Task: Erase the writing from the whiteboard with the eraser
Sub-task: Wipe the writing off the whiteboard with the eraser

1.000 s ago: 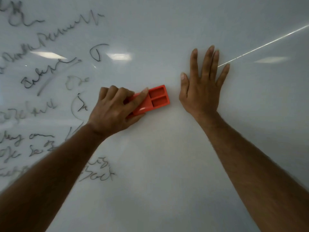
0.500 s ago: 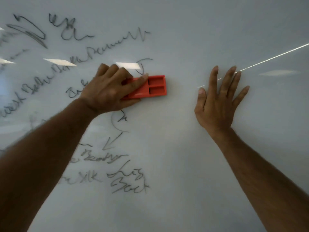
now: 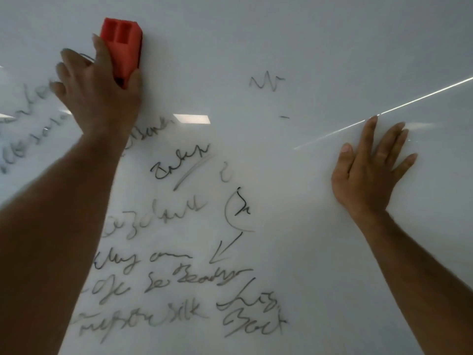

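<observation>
The whiteboard (image 3: 294, 37) fills the whole view. My left hand (image 3: 97, 93) grips a red eraser (image 3: 122, 47) and presses it upright against the board at the upper left. Black handwriting (image 3: 179, 285) covers the lower middle and left, some of it smeared, with a circled scribble and an arrow (image 3: 225, 248) beside it. A small squiggle (image 3: 266, 82) and a short dash remain in the upper middle. My right hand (image 3: 371, 170) lies flat on the board at the right, fingers spread, holding nothing.
A bright diagonal streak (image 3: 409, 98) and a rectangular ceiling-light reflection (image 3: 192, 118) shine on the board. More blurred writing (image 3: 23, 139) runs off the left edge behind my left forearm.
My left hand swept the eraser up and to the left, turning it from lying sideways to standing upright. Writing that ran along the upper middle is gone. My right hand stays flat on the board.
</observation>
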`<state>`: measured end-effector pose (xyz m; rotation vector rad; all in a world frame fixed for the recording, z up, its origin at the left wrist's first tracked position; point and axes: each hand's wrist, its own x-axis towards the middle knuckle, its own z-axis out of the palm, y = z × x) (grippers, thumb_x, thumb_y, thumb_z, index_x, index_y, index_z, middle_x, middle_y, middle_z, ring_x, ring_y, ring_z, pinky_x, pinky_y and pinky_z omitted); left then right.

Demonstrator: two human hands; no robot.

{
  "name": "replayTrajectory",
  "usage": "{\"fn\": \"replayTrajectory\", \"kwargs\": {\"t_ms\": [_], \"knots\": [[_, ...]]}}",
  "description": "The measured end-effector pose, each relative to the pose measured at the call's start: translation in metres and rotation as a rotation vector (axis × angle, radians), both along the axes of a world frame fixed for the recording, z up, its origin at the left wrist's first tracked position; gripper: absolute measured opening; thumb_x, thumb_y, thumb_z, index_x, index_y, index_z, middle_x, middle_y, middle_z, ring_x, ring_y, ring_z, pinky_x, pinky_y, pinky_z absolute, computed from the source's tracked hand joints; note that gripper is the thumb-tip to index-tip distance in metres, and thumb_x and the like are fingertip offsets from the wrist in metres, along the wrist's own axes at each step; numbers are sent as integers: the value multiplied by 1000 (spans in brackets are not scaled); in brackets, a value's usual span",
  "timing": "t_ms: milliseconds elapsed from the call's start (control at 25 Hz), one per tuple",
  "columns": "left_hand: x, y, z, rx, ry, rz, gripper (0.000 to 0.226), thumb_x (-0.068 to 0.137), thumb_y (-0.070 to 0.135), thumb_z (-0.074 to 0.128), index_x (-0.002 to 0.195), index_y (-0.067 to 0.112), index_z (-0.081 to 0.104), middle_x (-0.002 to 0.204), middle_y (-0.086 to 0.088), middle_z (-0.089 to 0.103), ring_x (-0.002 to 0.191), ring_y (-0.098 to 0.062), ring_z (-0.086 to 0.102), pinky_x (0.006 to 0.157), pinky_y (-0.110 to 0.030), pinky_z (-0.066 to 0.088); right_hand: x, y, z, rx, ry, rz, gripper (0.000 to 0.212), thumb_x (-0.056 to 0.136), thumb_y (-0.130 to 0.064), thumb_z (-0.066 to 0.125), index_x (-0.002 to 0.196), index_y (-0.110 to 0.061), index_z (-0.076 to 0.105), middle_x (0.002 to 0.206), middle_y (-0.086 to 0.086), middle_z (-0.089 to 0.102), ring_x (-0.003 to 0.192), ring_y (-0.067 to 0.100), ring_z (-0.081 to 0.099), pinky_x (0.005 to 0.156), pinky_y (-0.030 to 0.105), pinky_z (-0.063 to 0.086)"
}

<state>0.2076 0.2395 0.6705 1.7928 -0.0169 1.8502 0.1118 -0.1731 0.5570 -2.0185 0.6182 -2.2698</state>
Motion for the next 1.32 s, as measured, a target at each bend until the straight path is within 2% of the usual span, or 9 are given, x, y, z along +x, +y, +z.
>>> {"fn": "replayTrajectory", "kwargs": {"t_ms": [280, 440, 560, 760, 840, 960, 1120, 1200, 1320], "knots": [[-18, -68, 16, 72, -50, -29, 78, 99, 60, 45, 157, 11, 27, 144, -25, 41, 126, -41, 44, 106, -52, 35, 1, 1, 0, -10, -11, -34, 69, 105, -46, 18, 165, -14, 16, 167, 33, 12, 158, 43, 11, 122, 72, 7], [-46, -174, 4, 386, -286, 55, 69, 93, 57, 55, 142, 8, 54, 118, -26, 61, 96, -39, 60, 81, -45, 46, 4, -1, -2, -26, -37, -55, 66, 107, -45, 20, 165, -13, 19, 167, 33, 15, 158, 43, 13, 121, 72, 9], [-57, -227, -33, 661, -475, 32, 66, 93, 58, 56, 139, 10, 60, 106, -18, 63, 84, -35, 58, 73, -40, 42, 3, -2, -1, -35, -32, -65, 66, 108, -45, 22, 165, -13, 19, 167, 33, 15, 158, 43, 14, 121, 72, 9], [-45, -181, -47, 974, -651, 2, 62, 103, 58, 50, 145, 13, 54, 99, -16, 61, 80, -32, 55, 70, -41, 40, -1, -2, -2, -35, 7, -28, 66, 107, -45, 22, 166, -14, 16, 168, 33, 11, 159, 43, 10, 121, 72, 7], [-35, -141, -23, 899, -577, 49, 61, 104, 58, 47, 145, 14, 54, 99, -20, 61, 81, -34, 57, 72, -42, 42, -2, -2, -2, -33, 1, -27, 66, 107, -45, 22, 166, -14, 17, 167, 34, 11, 158, 44, 10, 121, 72, 7], [-13, -58, 0, 548, -306, 70, 65, 101, 61, 47, 150, 18, 46, 113, -26, 56, 100, -40, 55, 87, -50, 41, -2, -1, -2, -28, 11, -15, 67, 107, -45, 21, 166, -15, 16, 168, 33, 10, 159, 44, 8, 122, 72, 5], [-2, -3, -36, 79, -8, -30, 74, 96, 61, 53, 156, 22, 35, 130, -24, 47, 117, -39, 46, 101, -47, 34, -1, 3, -2, -19, -3, -23, 66, 107, -43, 22, 166, -14, 15, 167, 34, 10, 159, 44, 8, 123, 71, 5], [-4, -20, -53, -6, 14, -40, 75, 95, 62, 51, 157, 22, 34, 131, -22, 47, 117, -37, 46, 101, -44, 35, -1, 5, -3, -5, 6, -26, 66, 107, -42, 21, 166, -14, 14, 168, 33, 9, 159, 43, 8, 124, 70, 6], [-10, -47, -78, 108, -71, -11, 72, 98, 62, 48, 154, 17, 40, 122, -23, 54, 107, -37, 52, 93, -45, 40, 0, 7, -3, 4, 3, -32, 65, 108, -42, 21, 166, -13, 15, 168, 33, 9, 159, 43, 8, 124, 69, 6]]}}
